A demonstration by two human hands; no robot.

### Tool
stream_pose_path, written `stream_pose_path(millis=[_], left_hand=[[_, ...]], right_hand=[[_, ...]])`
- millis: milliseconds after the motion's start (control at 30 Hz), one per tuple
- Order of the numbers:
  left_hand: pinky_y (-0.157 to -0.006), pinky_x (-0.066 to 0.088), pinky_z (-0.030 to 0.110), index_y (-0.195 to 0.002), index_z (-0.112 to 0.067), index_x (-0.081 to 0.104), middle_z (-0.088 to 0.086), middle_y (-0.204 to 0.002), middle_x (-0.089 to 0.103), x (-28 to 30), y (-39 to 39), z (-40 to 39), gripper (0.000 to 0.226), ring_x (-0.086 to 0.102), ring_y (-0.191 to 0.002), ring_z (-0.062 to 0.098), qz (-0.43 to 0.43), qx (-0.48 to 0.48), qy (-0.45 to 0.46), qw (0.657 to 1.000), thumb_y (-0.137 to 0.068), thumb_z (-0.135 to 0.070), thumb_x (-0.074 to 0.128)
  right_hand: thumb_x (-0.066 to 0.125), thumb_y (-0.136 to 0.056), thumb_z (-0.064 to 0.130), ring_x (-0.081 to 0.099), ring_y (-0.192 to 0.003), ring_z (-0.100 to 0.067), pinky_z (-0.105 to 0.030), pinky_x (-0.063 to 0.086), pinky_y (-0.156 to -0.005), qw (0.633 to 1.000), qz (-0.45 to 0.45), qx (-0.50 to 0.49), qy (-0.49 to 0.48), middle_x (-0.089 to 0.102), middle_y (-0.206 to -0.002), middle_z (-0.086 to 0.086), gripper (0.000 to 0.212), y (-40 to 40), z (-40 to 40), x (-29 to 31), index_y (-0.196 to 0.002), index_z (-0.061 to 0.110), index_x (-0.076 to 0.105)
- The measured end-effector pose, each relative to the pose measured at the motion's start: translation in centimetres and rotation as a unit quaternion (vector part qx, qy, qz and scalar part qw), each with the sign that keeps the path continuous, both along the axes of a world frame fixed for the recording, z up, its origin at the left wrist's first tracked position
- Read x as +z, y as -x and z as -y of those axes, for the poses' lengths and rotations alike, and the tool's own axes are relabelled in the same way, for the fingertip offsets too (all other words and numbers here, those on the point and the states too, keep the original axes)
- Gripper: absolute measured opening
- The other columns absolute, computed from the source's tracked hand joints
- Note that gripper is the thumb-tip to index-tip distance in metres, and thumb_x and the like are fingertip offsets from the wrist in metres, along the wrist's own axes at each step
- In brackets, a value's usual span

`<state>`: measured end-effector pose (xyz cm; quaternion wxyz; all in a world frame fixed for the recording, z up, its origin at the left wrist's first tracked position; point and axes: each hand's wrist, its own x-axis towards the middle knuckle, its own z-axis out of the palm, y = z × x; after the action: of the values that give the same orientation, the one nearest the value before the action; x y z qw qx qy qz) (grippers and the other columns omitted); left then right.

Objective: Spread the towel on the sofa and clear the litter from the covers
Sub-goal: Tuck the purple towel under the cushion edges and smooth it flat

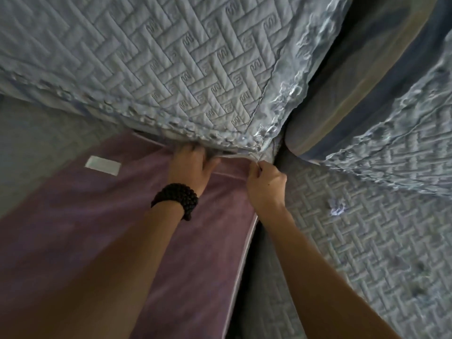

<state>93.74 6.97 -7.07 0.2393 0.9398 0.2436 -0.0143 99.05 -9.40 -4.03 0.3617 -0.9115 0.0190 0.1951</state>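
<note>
Across the left seat of the sofa lies the mauve towel (117, 241), flat over the cushion, its far edge reaching up to the foot of the quilted back cover (171, 69). A white label (103, 165) is sewn near that far end.

At the far right corner of the towel both hands meet. The left hand (193, 165) lies palm down on the towel's edge, fingers pushed under the ruffled hem of the back cover and hidden there, so I cannot tell whether its grip is clenched or released. A dark beaded bracelet (177, 199) is wound round that wrist. The right hand (266, 182) is closed in a pinching grip on the towel's pale-trimmed corner, just where it meets the hem.

To the right of the towel runs a dark gap (256, 253) between the seats, and beyond it the right seat wears its own grey quilted seat cover (367, 253). On that cover sits a small crumpled scrap of whitish litter (337, 207), well apart from both hands. A few dark specks (419, 266) lie farther right on the same cover; what they are is unclear. A blue-and-tan cushion (354, 99) shows between the covers at upper right.
</note>
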Motion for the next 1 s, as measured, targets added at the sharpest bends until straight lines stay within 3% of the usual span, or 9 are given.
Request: stream_pose_path(millis=[100, 233, 367, 467, 567, 767, 867, 933, 1000], left_hand=[[-0.081, 0.046, 0.052, -0.079, -0.014, 0.057, 0.014, -0.09, 0.062, -1.6, -0.1, 0.3, 0.043, 0.054, -0.093, 0.036, -0.021, 0.007, -0.041, 0.999, -0.081, -0.056, 0.057], [-0.086, 0.045, 0.048, -0.099, -0.011, 0.061, 0.012, -0.102, 0.057, -1.3, 1.4, 0.1, 0.043, 0.052, -0.099, 0.032, 0.034, -0.04, 0.007, 0.999, -0.083, -0.05, 0.056], [-0.087, 0.048, 0.04, -0.104, -0.007, 0.063, 0.011, -0.105, 0.058, 0.6, 4.1, -3.7, 0.024, 0.053, -0.099, 0.029, 0.104, -0.059, 0.002, 0.993, -0.091, -0.025, 0.055], [-0.076, 0.049, 0.043, -0.096, -0.009, 0.064, 0.01, -0.092, 0.06, 2.2, 6.2, -8.9, 0.014, 0.054, -0.087, 0.03, 0.092, -0.028, -0.036, 0.995, -0.09, -0.016, 0.054], [-0.073, 0.051, 0.047, -0.096, -0.005, 0.065, 0.015, -0.09, 0.063, 3.1, 8.8, -14.4, 0.014, 0.058, -0.084, 0.033, 0.082, 0.023, -0.047, 0.995, -0.087, -0.003, 0.053], [-0.088, 0.049, 0.039, -0.115, -0.003, 0.063, 0.017, -0.108, 0.064, 1.4, 12.5, -21.7, 0.028, 0.059, -0.1, 0.033, 0.014, 0.084, -0.014, 0.996, -0.093, -0.003, 0.046], [-0.075, 0.045, 0.033, -0.104, -0.005, 0.066, 0.012, -0.097, 0.067, 0.1, 13.7, -22.9, 0.024, 0.062, -0.088, 0.029, -0.017, 0.078, 0.02, 0.997, -0.095, -0.009, 0.044], [-0.072, 0.047, 0.033, -0.099, -0.007, 0.066, 0.01, -0.09, 0.067, -0.2, 14.4, -23.1, 0.019, 0.063, -0.083, 0.027, -0.023, 0.075, 0.035, 0.996, -0.093, -0.011, 0.048], [-0.077, 0.049, 0.033, -0.101, -0.008, 0.065, 0.007, -0.095, 0.067, -0.2, 14.8, -23.1, 0.017, 0.062, -0.087, 0.024, -0.037, 0.068, 0.057, 0.995, -0.087, -0.012, 0.058]], right_hand=[[0.052, -0.094, 0.011, 0.057, -0.073, -0.026, -0.024, 0.039, -0.062, 0.999, 0.012, 0.02, 0.027, 0.062, -0.083, -0.013, 0.014, 0.0, -0.6, -1.9, -0.091, 0.001, 0.062], [0.059, -0.088, 0.014, 0.05, -0.115, -0.043, -0.045, 0.048, -0.092, 0.997, 0.028, 0.044, 0.064, 0.051, -0.126, -0.028, 0.05, 1.5, -2.0, -2.5, -0.134, -0.001, 0.046], [0.059, -0.085, 0.018, 0.027, -0.136, -0.045, -0.054, 0.031, -0.109, 0.99, 0.052, 0.073, 0.11, 0.022, -0.151, -0.027, 0.071, 4.2, -4.9, -0.4, -0.145, -0.004, 0.026], [0.06, -0.081, 0.008, 0.03, -0.13, -0.054, -0.059, 0.035, -0.105, 0.988, 0.059, 0.137, 0.044, 0.022, -0.149, -0.034, 0.066, 7.2, -9.6, 1.4, -0.141, -0.004, 0.034], [0.062, -0.071, 0.003, 0.05, -0.106, -0.055, -0.06, 0.046, -0.092, 0.976, 0.102, 0.19, -0.037, 0.048, -0.128, -0.038, 0.058, 9.2, -15.0, 1.6, -0.126, -0.011, 0.051], [0.04, -0.076, 0.013, 0.058, -0.086, -0.044, -0.052, 0.053, -0.079, 0.931, 0.169, 0.31, -0.087, 0.062, -0.097, -0.025, 0.032, 9.0, -24.9, 0.7, -0.09, -0.005, 0.063], [0.049, -0.082, 0.016, 0.059, -0.096, -0.035, -0.052, 0.047, -0.089, 0.916, 0.164, 0.365, -0.023, 0.067, -0.089, -0.008, 0.021, 8.4, -28.2, -0.4, -0.079, 0.009, 0.068], [0.05, -0.092, 0.019, 0.056, -0.11, -0.029, -0.048, 0.039, -0.101, 0.902, 0.126, 0.407, 0.068, 0.069, -0.101, -0.003, 0.022, 8.1, -29.6, -0.9, -0.092, 0.015, 0.071], [0.053, -0.093, 0.017, 0.056, -0.112, -0.028, -0.044, 0.039, -0.1, 0.898, 0.081, 0.41, 0.135, 0.068, -0.107, -0.004, 0.021, 7.9, -30.0, -1.5, -0.104, 0.021, 0.07]])
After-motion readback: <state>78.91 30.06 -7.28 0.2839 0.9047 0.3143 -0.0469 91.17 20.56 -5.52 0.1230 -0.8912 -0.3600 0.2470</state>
